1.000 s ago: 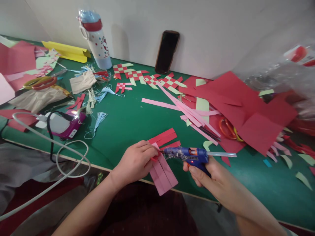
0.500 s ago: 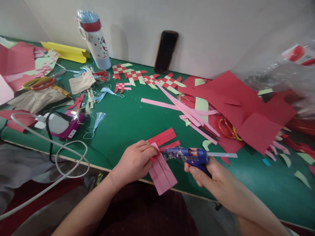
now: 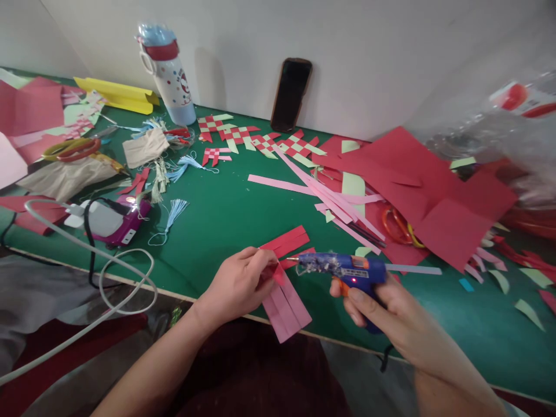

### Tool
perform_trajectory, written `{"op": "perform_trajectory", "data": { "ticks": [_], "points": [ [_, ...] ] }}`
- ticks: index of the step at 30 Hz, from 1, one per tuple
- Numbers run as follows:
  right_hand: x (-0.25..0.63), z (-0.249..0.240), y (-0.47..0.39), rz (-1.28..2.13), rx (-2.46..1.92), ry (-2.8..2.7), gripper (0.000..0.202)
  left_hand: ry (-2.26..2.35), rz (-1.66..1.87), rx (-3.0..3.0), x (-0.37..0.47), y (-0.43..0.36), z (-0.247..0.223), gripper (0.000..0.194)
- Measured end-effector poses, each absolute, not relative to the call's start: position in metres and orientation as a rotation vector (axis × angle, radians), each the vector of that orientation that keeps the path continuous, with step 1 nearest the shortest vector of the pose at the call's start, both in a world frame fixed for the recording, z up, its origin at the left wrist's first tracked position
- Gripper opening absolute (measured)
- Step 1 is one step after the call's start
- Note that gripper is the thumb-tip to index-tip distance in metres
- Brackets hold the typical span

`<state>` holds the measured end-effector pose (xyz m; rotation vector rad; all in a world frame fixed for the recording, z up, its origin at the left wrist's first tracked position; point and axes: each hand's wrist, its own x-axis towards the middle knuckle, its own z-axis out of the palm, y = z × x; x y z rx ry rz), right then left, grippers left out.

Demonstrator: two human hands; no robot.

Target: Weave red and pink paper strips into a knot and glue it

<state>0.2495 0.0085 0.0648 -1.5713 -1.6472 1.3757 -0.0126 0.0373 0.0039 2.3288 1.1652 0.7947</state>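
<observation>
My left hand point(image 3: 238, 281) pinches a small piece of folded paper at the table's front edge. Pink paper strips point(image 3: 286, 310) lead down from it toward me, and red paper strips point(image 3: 289, 240) point away to the upper right. The fingers hide where the strips meet. In my right hand point(image 3: 377, 313) is a blue hot glue gun point(image 3: 351, 269) with an orange trigger and a small red light. Its metal tip is close to the paper by my left fingertips; whether it touches I cannot tell. A clear glue stick point(image 3: 414, 269) sticks out of its back.
Loose pink strips point(image 3: 334, 200) and red paper sheets point(image 3: 447, 202) lie to the right, with orange-handled scissors point(image 3: 397, 226) partly beneath. Woven red-and-green paper pieces point(image 3: 238, 135) line the back near a phone point(image 3: 291, 92) and a bottle point(image 3: 169, 78). A purple power strip point(image 3: 125, 223) with cables is at left.
The glue gun has moved a little to the right, away from my left fingers, and more of its tip shows. My left hand stays nearly in place, its fingers shifted slightly on the paper.
</observation>
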Motion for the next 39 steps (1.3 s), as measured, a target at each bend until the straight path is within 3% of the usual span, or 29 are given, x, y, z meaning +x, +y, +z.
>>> {"op": "perform_trajectory", "data": {
  "ticks": [5, 10, 17, 27, 34, 39],
  "points": [
    [0.277, 0.062, 0.004, 1.146, -1.618, -1.442, 0.032, 1.065, 0.831, 2.452, -0.013, 0.038, 0.004, 0.01],
    [0.317, 0.07, 0.003, 0.5, -1.906, -1.589, 0.038, 0.988, 0.875, 2.66, -0.013, 0.038, 0.0, 0.02],
    [0.334, 0.047, -0.002, -0.237, -2.396, -1.63, 0.06, 1.06, 0.547, 2.842, -0.009, 0.036, 0.0, 0.023],
    [0.339, 0.007, 0.008, -0.358, -2.131, -2.046, 0.061, 1.099, 0.279, 2.818, -0.004, 0.036, 0.02, 0.024],
    [0.354, -0.002, 0.01, -0.183, -2.042, -2.081, 0.067, 1.036, 0.679, 2.644, -0.023, 0.034, 0.018, 0.031],
    [0.347, 0.027, -0.003, -0.435, -1.884, -2.14, 0.047, 1.151, 0.63, 2.711, -0.032, 0.017, 0.014, 0.023]
  ]
}}
